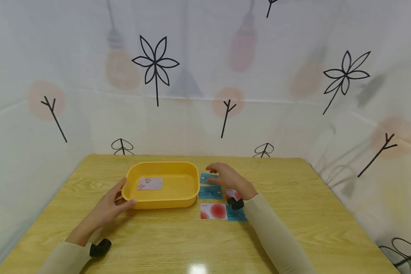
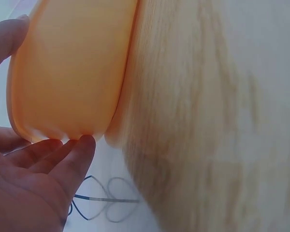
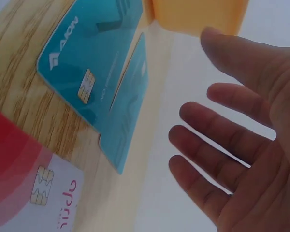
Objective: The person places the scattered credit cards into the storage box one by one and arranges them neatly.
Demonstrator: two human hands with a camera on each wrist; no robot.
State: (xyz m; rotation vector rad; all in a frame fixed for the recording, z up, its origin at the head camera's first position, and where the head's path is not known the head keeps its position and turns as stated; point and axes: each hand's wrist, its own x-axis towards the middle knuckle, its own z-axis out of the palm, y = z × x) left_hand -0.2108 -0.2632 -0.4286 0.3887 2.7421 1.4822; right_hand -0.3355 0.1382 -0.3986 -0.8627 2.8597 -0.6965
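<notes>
A yellow plastic tray (image 1: 171, 203) stands on the table, with a pale pink-patterned card (image 1: 150, 183) lying inside it. My left hand (image 1: 106, 209) grips the tray's left end, thumb along the front corner and fingers against the end wall (image 2: 63, 96). Just right of the tray, my right hand (image 1: 227, 178) hovers with nothing in it, its fingers spread and slightly bent. Beneath it lie two blue chip cards, the nearer one (image 3: 94, 58) overlapping the farther one (image 3: 130, 106). A red-and-white chip card (image 3: 34, 179) lies close by.
Closer to me on the wooden table (image 1: 164, 239) lie a red-and-white card (image 1: 214, 211) and another blue card (image 1: 237, 215), side by side. My right wrist partly covers one more red-and-white card (image 1: 233, 194). A patterned white curtain (image 1: 191, 125) surrounds the table's back and sides.
</notes>
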